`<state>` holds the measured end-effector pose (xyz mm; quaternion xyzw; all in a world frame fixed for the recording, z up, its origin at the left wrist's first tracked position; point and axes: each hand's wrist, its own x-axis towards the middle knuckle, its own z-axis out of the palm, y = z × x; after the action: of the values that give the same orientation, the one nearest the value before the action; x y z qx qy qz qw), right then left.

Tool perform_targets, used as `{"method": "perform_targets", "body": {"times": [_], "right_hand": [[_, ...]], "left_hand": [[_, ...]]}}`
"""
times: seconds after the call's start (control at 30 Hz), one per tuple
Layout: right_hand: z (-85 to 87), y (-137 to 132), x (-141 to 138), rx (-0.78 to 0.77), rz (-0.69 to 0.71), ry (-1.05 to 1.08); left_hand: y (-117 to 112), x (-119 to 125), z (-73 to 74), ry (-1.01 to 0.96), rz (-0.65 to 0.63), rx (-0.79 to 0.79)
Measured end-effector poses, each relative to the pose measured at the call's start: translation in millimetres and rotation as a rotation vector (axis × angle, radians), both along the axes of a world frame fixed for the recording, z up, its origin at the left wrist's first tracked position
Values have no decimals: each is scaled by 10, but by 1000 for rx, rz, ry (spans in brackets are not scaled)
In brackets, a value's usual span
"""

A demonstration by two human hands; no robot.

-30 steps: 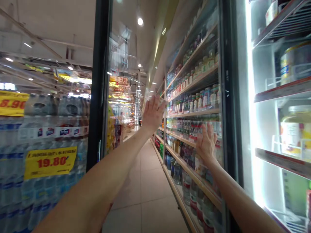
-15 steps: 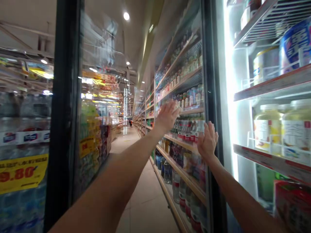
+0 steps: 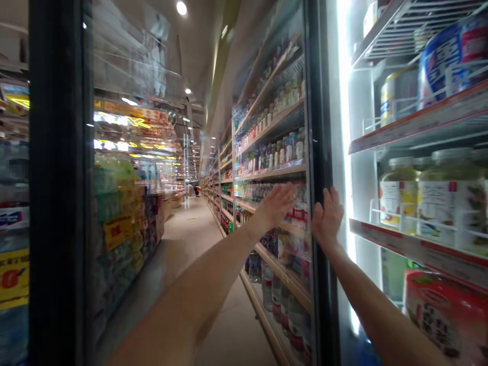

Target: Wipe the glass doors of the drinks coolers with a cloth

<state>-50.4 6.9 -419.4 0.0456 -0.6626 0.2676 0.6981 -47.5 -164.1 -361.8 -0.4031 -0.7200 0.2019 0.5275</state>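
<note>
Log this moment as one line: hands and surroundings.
left hand: open, before glass door | right hand: open, at dark frame | contact: unclear | right side: lit shelf, bottles

The left hand [image 3: 275, 207] is blurred, its palm hidden; whether it touches the glass door [image 3: 57, 183] cannot be told. The left forearm [image 3: 213, 274] leaves by the bottom edge. A yellow sign [image 3: 14, 284] is cut off at left, a red package [image 3: 446, 300] at right. The small bottles [image 3: 284, 153] are too blurred to read
</note>
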Motion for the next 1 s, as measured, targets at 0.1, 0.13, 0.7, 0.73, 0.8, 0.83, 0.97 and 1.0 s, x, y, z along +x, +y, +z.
{"method": "perform_targets", "body": {"times": [0.1,0.13,0.7,0.73,0.8,0.83,0.97,1.0], "right_hand": [[-28,-43,28,-2,3,-9],[-33,-54,34,0,6,-12],[-540,-640,29,139,61,-118],[-556,-664,37,146,63,-116],[-561,-710,61,155,70,-107],[-556,-737,76,157,73,-103],[-549,-894,139,200,85,-79],[-558,-947,154,226,92,-70]], "left_hand": [[-41,31,-606,-80,-48,-276],[-83,38,-699,-93,-62,-347],[-1095,498,-1308,-126,-67,-443],[-1131,508,-1209,-103,-50,-402],[-1184,518,-870,-37,11,-248],[-1210,520,-691,-4,50,-156],[-1382,595,-524,46,112,-47],[-1450,638,-656,28,97,-104]]}}
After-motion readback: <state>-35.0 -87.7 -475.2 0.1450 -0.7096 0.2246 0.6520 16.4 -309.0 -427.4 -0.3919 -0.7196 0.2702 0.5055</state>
